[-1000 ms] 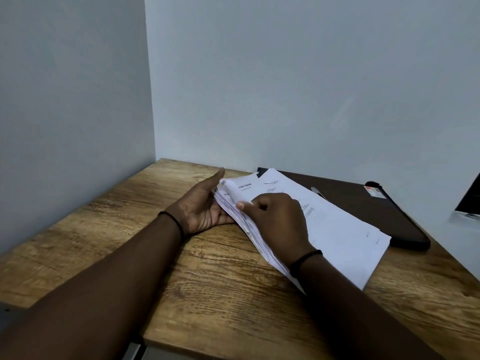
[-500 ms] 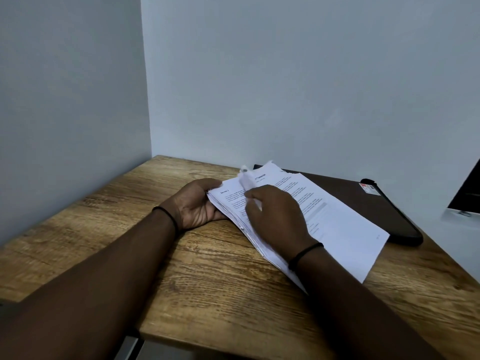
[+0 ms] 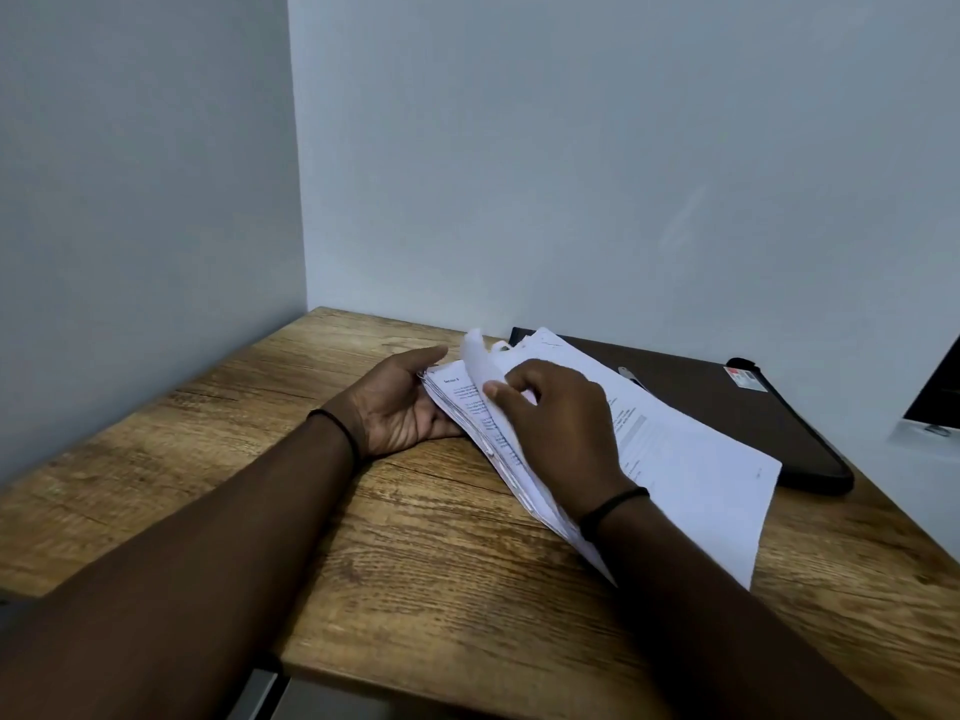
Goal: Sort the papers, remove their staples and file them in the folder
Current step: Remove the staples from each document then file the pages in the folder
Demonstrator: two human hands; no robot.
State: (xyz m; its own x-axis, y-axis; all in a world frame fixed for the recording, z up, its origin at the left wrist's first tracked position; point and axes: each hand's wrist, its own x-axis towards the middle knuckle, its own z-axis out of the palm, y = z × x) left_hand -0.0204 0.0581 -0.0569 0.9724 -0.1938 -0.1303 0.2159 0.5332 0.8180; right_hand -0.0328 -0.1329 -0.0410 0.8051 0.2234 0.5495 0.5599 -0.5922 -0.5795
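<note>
A thick stack of white printed papers (image 3: 691, 470) lies slanted on the wooden table (image 3: 415, 553). My left hand (image 3: 400, 407) cups the stack's near-left corner, fingers under its edge. My right hand (image 3: 556, 423) rests on top and pinches the upper sheets, whose corner curls up off the stack, showing a printed page beneath. A dark brown folder (image 3: 727, 407) lies flat behind the papers, against the wall, partly covered by them. A small metal tool (image 3: 631, 375) lies on the folder; what it is I cannot tell.
Grey walls meet in a corner at the table's back left. A dark screen edge (image 3: 935, 402) shows at the far right. The table's front edge runs below my forearms.
My right hand has lifted the top sheets' corner higher and folded it back, uncovering a printed page. My left hand has stayed at the stack's corner.
</note>
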